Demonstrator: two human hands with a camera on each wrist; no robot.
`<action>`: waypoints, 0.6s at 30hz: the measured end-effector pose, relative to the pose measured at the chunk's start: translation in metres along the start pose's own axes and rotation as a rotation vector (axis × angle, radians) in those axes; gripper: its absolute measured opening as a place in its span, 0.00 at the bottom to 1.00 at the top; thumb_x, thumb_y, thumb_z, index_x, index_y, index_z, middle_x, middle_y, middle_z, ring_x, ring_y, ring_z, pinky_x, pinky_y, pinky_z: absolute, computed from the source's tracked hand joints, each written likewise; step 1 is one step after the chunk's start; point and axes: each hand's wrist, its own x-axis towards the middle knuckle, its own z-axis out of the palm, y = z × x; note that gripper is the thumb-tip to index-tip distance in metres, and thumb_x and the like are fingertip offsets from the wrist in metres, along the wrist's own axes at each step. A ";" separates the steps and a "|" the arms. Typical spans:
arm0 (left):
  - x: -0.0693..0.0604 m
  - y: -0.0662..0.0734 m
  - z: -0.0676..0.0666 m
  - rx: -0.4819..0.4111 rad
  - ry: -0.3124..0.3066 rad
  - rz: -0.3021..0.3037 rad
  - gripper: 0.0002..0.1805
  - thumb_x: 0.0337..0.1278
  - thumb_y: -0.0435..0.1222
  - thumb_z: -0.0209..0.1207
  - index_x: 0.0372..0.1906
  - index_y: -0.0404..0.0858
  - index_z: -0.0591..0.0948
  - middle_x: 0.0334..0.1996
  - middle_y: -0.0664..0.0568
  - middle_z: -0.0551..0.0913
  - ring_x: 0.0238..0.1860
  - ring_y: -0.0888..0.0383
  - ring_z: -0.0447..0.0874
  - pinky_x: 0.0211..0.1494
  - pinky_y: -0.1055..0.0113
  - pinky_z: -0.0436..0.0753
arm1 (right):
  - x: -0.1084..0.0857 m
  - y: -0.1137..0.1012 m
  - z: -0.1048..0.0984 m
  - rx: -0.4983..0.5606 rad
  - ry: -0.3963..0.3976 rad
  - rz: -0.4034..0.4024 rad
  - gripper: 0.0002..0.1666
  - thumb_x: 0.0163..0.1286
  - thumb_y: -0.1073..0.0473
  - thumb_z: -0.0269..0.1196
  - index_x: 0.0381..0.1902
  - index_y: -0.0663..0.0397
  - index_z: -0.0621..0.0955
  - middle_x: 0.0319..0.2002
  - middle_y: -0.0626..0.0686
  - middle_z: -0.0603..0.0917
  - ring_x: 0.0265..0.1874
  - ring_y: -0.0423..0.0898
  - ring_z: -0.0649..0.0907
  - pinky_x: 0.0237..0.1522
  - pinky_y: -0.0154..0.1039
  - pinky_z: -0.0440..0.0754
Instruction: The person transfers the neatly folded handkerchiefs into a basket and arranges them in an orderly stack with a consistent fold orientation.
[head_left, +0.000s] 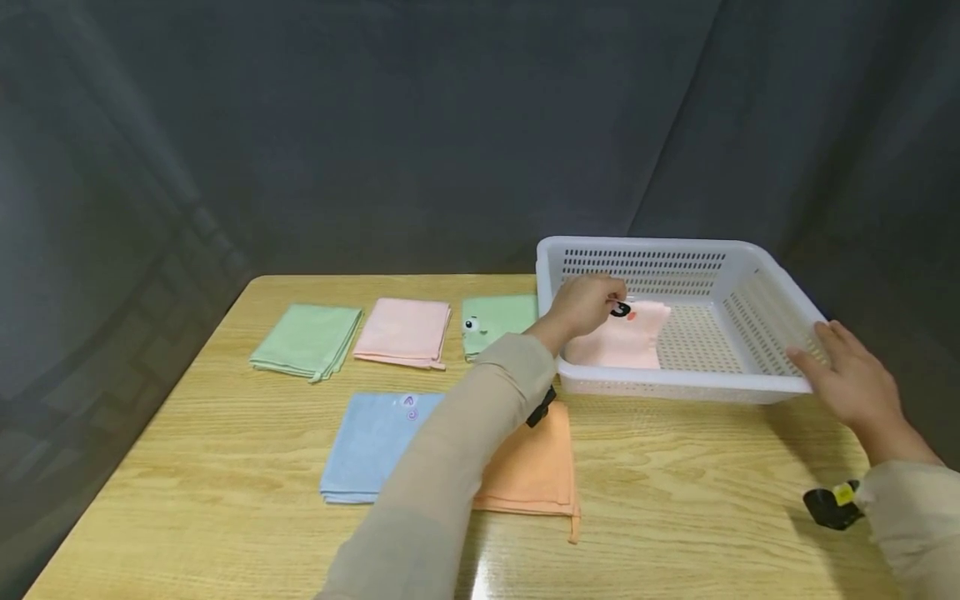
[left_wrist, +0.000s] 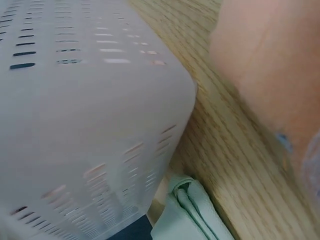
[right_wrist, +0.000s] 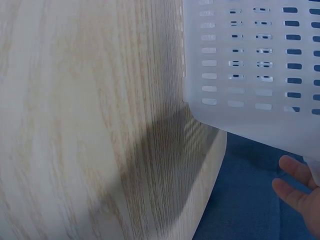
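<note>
My left hand (head_left: 588,304) is inside the white plastic basket (head_left: 678,382), its curled fingers pinching the edge of a pink towel (head_left: 618,346) with a black eye and a red mark. The towel lies along the basket's left side. At the basket's front right corner, my right hand (head_left: 855,375) grips the rim, thumb on the inner side. Two of its fingertips (right_wrist: 287,192) show beside the basket wall (right_wrist: 250,117) in the right wrist view. The left wrist view shows the basket's outer corner (left_wrist: 125,100), but the left fingertips are hidden there.
Left of the basket lie a green towel (head_left: 307,337), a folded pink towel (head_left: 403,332) and a green towel with eyes (head_left: 506,321). Nearer are a blue towel (head_left: 375,442) and an orange towel (head_left: 536,467), partly behind my left arm. Dark curtains (head_left: 375,150) surround the wooden table (head_left: 225,500).
</note>
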 end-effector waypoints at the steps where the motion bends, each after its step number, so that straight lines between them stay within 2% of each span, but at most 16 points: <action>1: 0.000 0.000 0.000 0.014 0.002 0.010 0.08 0.55 0.34 0.53 0.36 0.48 0.80 0.34 0.62 0.78 0.34 0.68 0.73 0.38 0.75 0.70 | 0.002 0.003 0.002 -0.002 0.013 0.013 0.41 0.66 0.41 0.36 0.63 0.67 0.41 0.63 0.68 0.37 0.59 0.67 0.40 0.49 0.66 0.40; 6: 0.002 0.003 0.002 0.100 -0.044 0.042 0.10 0.53 0.29 0.50 0.34 0.46 0.78 0.32 0.61 0.77 0.31 0.66 0.72 0.33 0.76 0.69 | 0.005 0.008 0.007 -0.026 0.054 0.067 0.43 0.65 0.37 0.34 0.64 0.65 0.42 0.63 0.68 0.39 0.59 0.67 0.43 0.51 0.65 0.42; 12: 0.004 0.005 0.006 0.217 -0.101 0.022 0.11 0.54 0.28 0.48 0.32 0.46 0.77 0.29 0.60 0.74 0.29 0.64 0.70 0.28 0.73 0.69 | -0.005 -0.014 -0.003 -0.051 0.033 0.053 0.41 0.67 0.42 0.36 0.62 0.70 0.42 0.62 0.70 0.40 0.58 0.69 0.44 0.50 0.65 0.44; 18: 0.005 0.005 0.007 0.207 -0.139 -0.041 0.10 0.52 0.27 0.47 0.27 0.45 0.74 0.25 0.60 0.72 0.26 0.64 0.67 0.26 0.73 0.67 | -0.010 -0.019 -0.007 -0.050 0.027 0.037 0.41 0.67 0.42 0.36 0.62 0.71 0.42 0.62 0.70 0.39 0.58 0.68 0.44 0.50 0.65 0.45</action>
